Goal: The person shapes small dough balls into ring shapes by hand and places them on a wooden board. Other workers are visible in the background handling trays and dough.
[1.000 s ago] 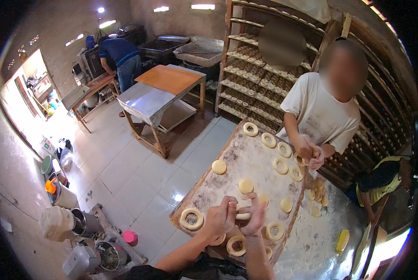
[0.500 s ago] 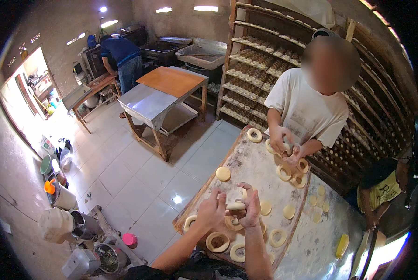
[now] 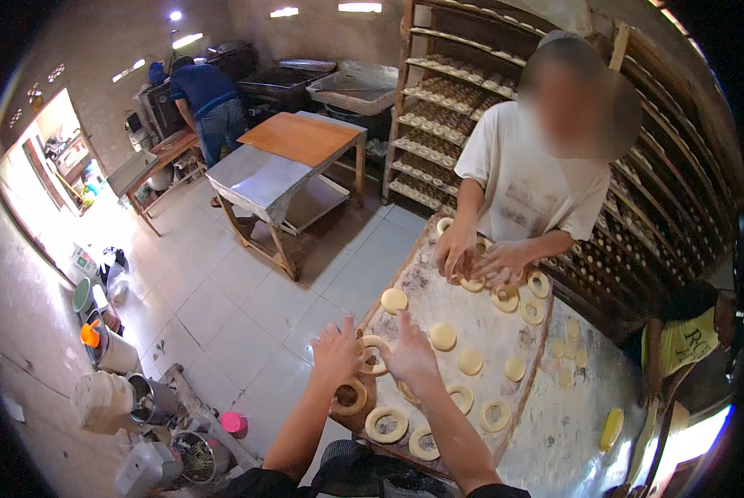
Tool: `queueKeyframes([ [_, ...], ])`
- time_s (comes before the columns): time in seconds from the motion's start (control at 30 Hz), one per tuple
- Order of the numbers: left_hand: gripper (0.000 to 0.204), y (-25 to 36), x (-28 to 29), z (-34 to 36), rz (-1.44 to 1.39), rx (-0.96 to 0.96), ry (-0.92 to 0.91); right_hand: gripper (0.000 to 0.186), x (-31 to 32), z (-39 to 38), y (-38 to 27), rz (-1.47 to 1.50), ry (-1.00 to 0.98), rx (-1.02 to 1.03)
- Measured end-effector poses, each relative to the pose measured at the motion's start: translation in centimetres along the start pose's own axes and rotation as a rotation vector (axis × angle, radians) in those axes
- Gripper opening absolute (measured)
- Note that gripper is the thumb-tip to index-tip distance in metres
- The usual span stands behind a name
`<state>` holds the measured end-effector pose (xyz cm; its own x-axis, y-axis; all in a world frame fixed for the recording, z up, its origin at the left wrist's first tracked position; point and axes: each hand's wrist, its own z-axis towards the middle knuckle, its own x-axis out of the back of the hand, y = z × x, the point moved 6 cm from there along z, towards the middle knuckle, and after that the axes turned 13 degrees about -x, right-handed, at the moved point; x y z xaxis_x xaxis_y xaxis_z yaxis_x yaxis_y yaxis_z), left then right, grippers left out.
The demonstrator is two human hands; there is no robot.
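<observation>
While a pale dough ring (image 3: 375, 341) is being flanked on a flour-dusted wooden board (image 3: 492, 332), just below the frame's middle, the bare left hand (image 3: 336, 355) and the bare right hand (image 3: 411, 355) are being held apart, fingers spread; whether the ring is being touched cannot be told. Round, pale dough discs (image 3: 443, 336) are being borne right of centre.

Dough ring (image 3: 375, 340), between left hand (image 3: 337, 353) and right hand (image 3: 409, 353): cream.
Dough discs (image 3: 443, 336), right of the right hand: plain pale yellow.
Board (image 3: 492, 328), beneath both hands: brown, mottled white.
Shirt (image 3: 525, 166), beyond the hands: white, smudged grey.
Table panel (image 3: 301, 139), far beyond the left hand: orange.
Small tub (image 3: 234, 424), left of the left hand: bright pink.
Floor tiles (image 3: 222, 290), same side: pale grey, gridded.
Oblong item (image 3: 612, 429), far right of the right hand: yellow.
</observation>
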<state>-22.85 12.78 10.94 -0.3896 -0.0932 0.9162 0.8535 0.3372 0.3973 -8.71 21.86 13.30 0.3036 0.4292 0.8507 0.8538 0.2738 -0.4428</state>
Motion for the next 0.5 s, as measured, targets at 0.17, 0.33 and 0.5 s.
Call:
queueKeyframes([
  [0.17, 0.088, 1.1, -0.6, -0.4, 0.009, -0.016, -0.06, 0.081, -0.9, -1.5, 0.0, -0.162, 0.09, 0.009],
  [0.33, 0.078, 4.2, 0.7, 0.5, 0.068, -0.084, 0.044, 0.07, 3.8, -4.5, 11.3, 0.104, 0.305, -0.158],
  [0.5, 0.058, 14.9, -2.9, 2.0, -0.121, -0.545, 0.184, 0.052, 8.9, -6.2, 27.1, -0.026, 0.502, -0.555],
])
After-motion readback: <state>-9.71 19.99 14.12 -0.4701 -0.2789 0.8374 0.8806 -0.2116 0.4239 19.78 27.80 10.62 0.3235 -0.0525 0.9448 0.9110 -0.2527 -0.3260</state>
